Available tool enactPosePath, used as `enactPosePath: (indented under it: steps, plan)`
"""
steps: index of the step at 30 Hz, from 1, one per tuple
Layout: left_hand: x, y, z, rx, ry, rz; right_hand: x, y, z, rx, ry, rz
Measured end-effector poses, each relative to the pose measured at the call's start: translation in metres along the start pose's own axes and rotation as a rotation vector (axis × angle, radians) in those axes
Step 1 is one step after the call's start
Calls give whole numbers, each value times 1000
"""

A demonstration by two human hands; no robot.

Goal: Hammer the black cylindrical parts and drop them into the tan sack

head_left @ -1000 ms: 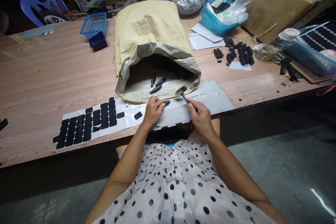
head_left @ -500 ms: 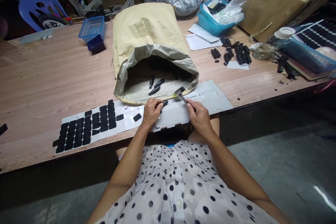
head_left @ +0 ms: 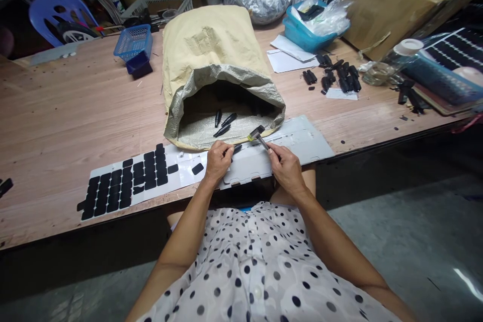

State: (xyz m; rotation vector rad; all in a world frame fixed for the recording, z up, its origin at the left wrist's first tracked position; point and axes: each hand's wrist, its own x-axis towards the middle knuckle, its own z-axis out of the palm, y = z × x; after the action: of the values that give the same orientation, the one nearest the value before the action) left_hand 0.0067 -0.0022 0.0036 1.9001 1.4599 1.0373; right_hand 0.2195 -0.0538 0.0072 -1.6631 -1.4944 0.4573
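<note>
My right hand (head_left: 287, 166) is closed round the grey handle of a small hammer (head_left: 256, 133). The hammer's head, black at one end and yellow-green at the other, is over the front lip of the sack. My left hand (head_left: 219, 161) pinches a small black piece (head_left: 237, 149), mostly hidden by the fingers. Both hands are above a white board (head_left: 305, 138) at the table's front edge. Just beyond them the pale yellow sack (head_left: 215, 35) lies with its mouth towards me, several slim black pieces (head_left: 222, 131) inside its opening.
Left of my hands lies a white sheet (head_left: 184, 158) with rows of black rounded patches (head_left: 113, 191). Black parts (head_left: 349, 78) are heaped at the right, near a clear jar (head_left: 405, 53). Blue baskets (head_left: 134, 43) and a cardboard box (head_left: 388, 10) stand farther back.
Almost nothing differs. Both hands keep their hold in the same place, and the hammer's head is nearly unmoved. The view has shifted very slightly.
</note>
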Motion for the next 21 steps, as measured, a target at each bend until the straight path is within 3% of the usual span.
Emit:
enactPosePath:
  steps: [21]
  plan:
    - [-2,1,3,-16,-41,10,-6,-10,-1,-122,-50,-72]
